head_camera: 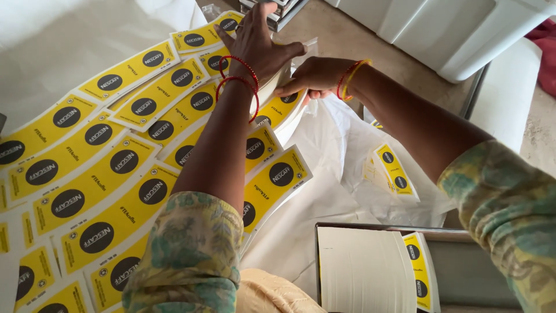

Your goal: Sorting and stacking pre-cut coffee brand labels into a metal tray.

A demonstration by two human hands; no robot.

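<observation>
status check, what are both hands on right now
Left hand flat on top of curved stack of yellow cutouts. Right hand gripping its edge. Sheets of yellow cutouts spread alongside, nothing blocking.

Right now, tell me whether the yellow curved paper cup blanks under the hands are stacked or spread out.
Stacked: left hand presses on top and right hand grips the edge of a thick pile of yellow curved paper cup blanks.

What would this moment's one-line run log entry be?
left hand: flat on yellow blank stack | right hand: gripping stack edge | surface: white sheet
</observation>
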